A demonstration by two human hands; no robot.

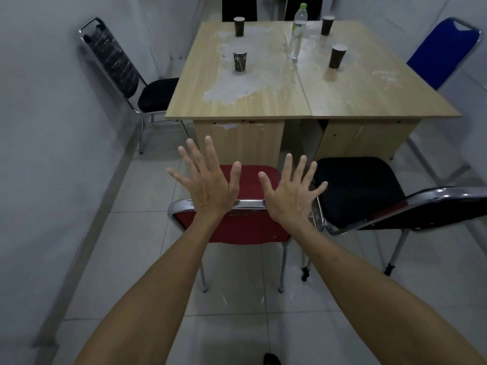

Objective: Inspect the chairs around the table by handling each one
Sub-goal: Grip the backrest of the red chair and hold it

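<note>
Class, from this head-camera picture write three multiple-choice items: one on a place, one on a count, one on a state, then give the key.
1. Where is the red padded chair with the chrome frame?
A. at the near side of the wooden table, below both hands
B. against the left wall
C. on the table

2. How many dark paper cups stand on the table?
A. two
B. four
C. six

3. How are the left hand and right hand?
A. fists
B. holding the clear plastic bottle
C. open, fingers spread

Key: 1 A, it faces the near edge; 2 B, two on each side of the seam; 3 C, nothing is held.
</note>
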